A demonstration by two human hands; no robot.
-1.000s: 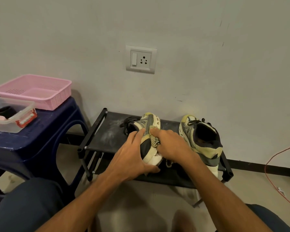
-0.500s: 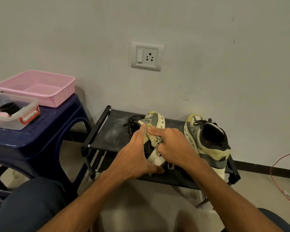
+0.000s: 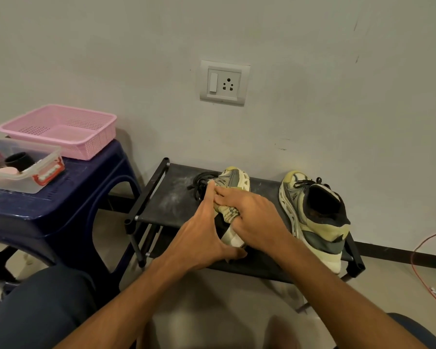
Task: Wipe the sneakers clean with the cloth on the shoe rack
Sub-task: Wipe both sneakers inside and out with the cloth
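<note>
Two grey, yellow and white sneakers stand on a low black shoe rack against the wall. The left sneaker is tipped on its side, and my left hand grips it around the heel with the thumb under the sole. My right hand bunches a small yellowish cloth and presses it against that sneaker's side. The right sneaker stands upright beside my right wrist, untouched, its heel toward me.
A dark blue plastic stool stands left of the rack, carrying a pink basket and a clear lidded box. A wall socket sits above the rack. A red cable lies on the floor at right. My knees frame the bottom.
My right hand with the cloth has slid a little along the left sneaker's side. My left hand keeps its hold. The view has shifted slightly.
</note>
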